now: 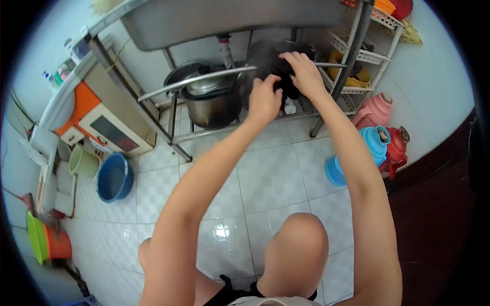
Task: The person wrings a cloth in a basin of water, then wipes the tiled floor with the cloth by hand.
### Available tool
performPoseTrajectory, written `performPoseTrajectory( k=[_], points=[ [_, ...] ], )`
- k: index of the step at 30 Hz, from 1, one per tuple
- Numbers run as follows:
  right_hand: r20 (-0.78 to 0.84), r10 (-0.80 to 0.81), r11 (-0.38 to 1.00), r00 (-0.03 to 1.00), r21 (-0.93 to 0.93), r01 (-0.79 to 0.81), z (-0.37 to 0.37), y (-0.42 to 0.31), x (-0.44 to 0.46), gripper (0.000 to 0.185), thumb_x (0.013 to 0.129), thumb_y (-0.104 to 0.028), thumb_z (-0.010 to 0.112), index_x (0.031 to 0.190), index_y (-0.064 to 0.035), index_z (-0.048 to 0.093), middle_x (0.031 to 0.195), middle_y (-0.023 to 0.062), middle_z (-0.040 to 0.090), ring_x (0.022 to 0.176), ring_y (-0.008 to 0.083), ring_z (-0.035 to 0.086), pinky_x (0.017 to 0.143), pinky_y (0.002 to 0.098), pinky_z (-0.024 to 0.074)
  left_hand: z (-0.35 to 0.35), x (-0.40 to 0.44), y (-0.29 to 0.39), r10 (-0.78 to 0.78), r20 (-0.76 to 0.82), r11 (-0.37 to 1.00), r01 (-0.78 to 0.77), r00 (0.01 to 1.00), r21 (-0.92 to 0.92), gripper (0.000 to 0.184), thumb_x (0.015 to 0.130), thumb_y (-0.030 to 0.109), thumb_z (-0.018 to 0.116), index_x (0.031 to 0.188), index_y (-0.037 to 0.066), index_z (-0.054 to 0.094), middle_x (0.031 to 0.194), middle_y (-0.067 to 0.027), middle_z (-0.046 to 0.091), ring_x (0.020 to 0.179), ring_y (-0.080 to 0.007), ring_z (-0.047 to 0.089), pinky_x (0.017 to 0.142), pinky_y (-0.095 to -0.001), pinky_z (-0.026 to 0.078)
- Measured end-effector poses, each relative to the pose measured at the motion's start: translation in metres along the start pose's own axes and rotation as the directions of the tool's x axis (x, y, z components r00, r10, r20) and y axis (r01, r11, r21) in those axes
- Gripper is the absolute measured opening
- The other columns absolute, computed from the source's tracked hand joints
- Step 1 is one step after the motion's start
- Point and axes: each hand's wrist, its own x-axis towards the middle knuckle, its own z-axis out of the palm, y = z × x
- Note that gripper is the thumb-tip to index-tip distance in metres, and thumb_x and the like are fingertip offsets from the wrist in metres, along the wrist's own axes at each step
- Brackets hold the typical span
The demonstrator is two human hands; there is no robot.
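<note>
Under a metal sink [235,25], both my hands reach over the front bar of its frame. My left hand [264,99] has its fingers curled at a dark, blurred object [268,64], which seems to be a black pan or lid. On the right side of that object, my right hand [302,74] has bent fingers touching or gripping its edge. Motion blur hides the exact contact. To the left, a large steel pot [212,109] stands on the lower rack, with metal lids or bowls [204,84] on top.
The rack's front bar [199,82] crosses before the pots. A white shelf [362,56] stands right, with pink [374,109], blue [375,143] and red [397,148] flasks below it. A blue basin [115,177] and green bucket [83,162] are left, near a cabinet [112,122].
</note>
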Motion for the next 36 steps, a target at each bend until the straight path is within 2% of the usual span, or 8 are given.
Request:
performPoseTrajectory(
  k=[6,10,12,14,18,25,31,36],
  points=[
    [-0.108,0.066,0.995,0.992,-0.074,-0.074,-0.033,0.078,-0.042,0.051,0.069,0.01,0.06,0.116,-0.0096,0.054,0.115,0.0091,0.053,0.11,0.0331,0.049,0.091,0.0416,0.0444,0.074,0.022,0.048,0.028,0.162,1.0,-0.028,0.986,0.001,0.03,0.085,0.011,0.062,0.115,0.013,0.057,0.105,-0.0205,0.052,0.099,-0.0409,0.054,0.087,-0.0439,0.046],
    [-0.168,0.278,0.96,0.946,0.009,-0.28,-0.044,0.093,-0.061,0.048,0.074,0.005,0.064,0.117,-0.0101,0.052,0.116,0.0113,0.052,0.108,0.0355,0.05,0.089,0.0427,0.045,0.078,0.034,0.077,0.054,0.223,0.997,-0.066,0.973,0.05,0.028,0.086,0.011,0.061,0.114,0.015,0.057,0.109,-0.0201,0.049,0.101,-0.0406,0.054,0.087,-0.0443,0.046],
    [-0.337,0.427,0.903,0.839,0.215,-0.373,-0.042,0.093,-0.054,0.041,0.078,-0.005,0.066,0.117,-0.0066,0.053,0.112,0.0165,0.056,0.104,0.039,0.054,0.087,0.0427,0.0455,0.066,0.044,0.084,0.222,0.174,0.968,-0.238,0.959,0.076,0.031,0.083,0.003,0.06,0.111,0.014,0.057,0.103,-0.019,0.048,0.096,-0.0396,0.054,0.082,-0.0445,0.047],
    [-0.416,0.655,0.751,0.631,0.446,-0.486,-0.045,0.084,-0.035,0.043,0.081,-0.02,0.066,0.117,-0.0006,0.053,0.109,0.0231,0.06,0.104,0.0396,0.057,0.088,0.0407,0.045,0.049,0.07,0.092,0.528,-0.014,0.841,-0.52,0.849,0.146,0.032,0.079,-0.002,0.059,0.107,0.013,0.06,0.098,-0.0164,0.047,0.092,-0.0364,0.054,0.077,-0.0437,0.048],
    [-0.628,0.666,0.743,0.403,0.609,-0.277,-0.071,0.041,0.043,0.045,0.083,-0.019,0.065,0.122,0.0004,0.051,0.112,0.0209,0.06,0.105,0.0337,0.058,0.092,0.0382,0.043,-0.013,0.125,0.123,0.826,-0.065,0.534,-0.742,0.559,0.405,0.041,0.076,-0.001,0.058,0.113,0.017,0.061,0.102,-0.0145,0.05,0.098,-0.0326,0.054,0.078,-0.0395,0.051],
    [-0.655,0.578,0.808,0.486,0.54,-0.234,-0.008,-0.033,0.134,0.065,0.085,-0.018,0.062,0.138,0.0065,0.033,0.145,0.028,0.029,0.134,0.0419,0.029,0.111,0.045,0.0255,-0.111,0.144,0.067,0.778,0.009,0.482,-0.606,0.629,0.633,0.053,0.072,-0.001,0.058,0.121,0.021,0.059,0.108,-0.0129,0.05,0.103,-0.0309,0.054,0.079,-0.0378,0.052],
    [-0.591,0.317,0.915,0.742,0.396,-0.076,0.051,-0.151,0.134,0.06,0.077,-0.01,0.068,0.133,-0.0061,0.046,0.14,0.0209,0.037,0.125,0.0403,0.038,0.105,0.0447,0.034,-0.225,0.096,-0.028,0.692,0.046,0.452,-0.482,0.72,0.75,0.038,0.078,0.003,0.055,0.113,0.016,0.063,0.108,-0.0148,0.05,0.102,-0.0326,0.054,0.08,-0.0381,0.052],
    [-0.369,-0.197,0.916,0.909,0.262,0.305,0.077,-0.213,0.163,0.058,0.071,0.0,0.066,0.127,-0.0134,0.054,0.137,0.0114,0.045,0.121,0.0368,0.043,0.101,0.0424,0.04,-0.283,0.054,-0.076,0.424,-0.09,0.582,-0.195,0.901,0.789,0.027,0.077,0.002,0.057,0.101,0.01,0.066,0.103,-0.0147,0.05,0.1,-0.0331,0.054,0.079,-0.0398,0.05]
  ],
)
